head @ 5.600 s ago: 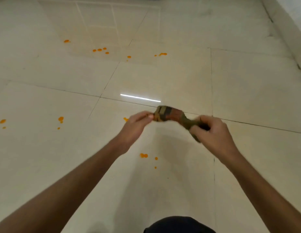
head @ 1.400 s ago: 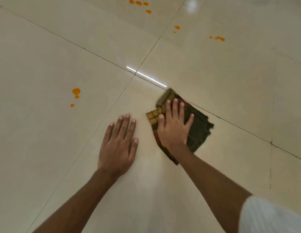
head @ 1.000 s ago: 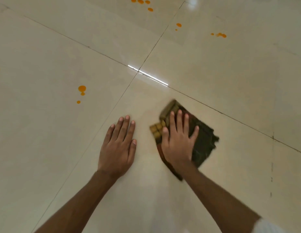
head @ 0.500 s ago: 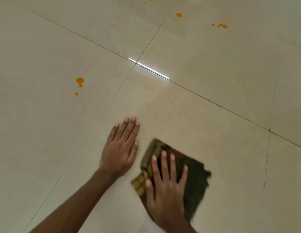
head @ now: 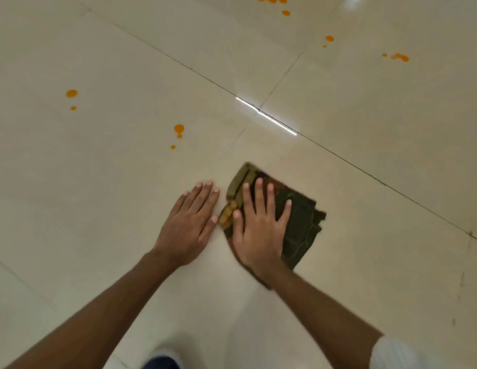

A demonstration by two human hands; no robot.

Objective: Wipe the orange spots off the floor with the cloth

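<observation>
**Wiping stroke: cloth pinned flat, spots outstanding**

Under the right hand (head: 260,225), fingers spread wide and palm flat, lies the folded cloth (head: 298,222) on the floor (head: 365,182). Left hand (head: 190,222) rests open just beside it, bracing and holding nothing. Recommended: keep even palm pressure and push forward-left toward the nearest orange spots (head: 178,129). The cloth's long axis appears to run from the wrist forward along the fingers, its lighter folded edge pointing ahead and slightly left. Further spots ahead (head: 398,57) remain uncleaned.
</observation>
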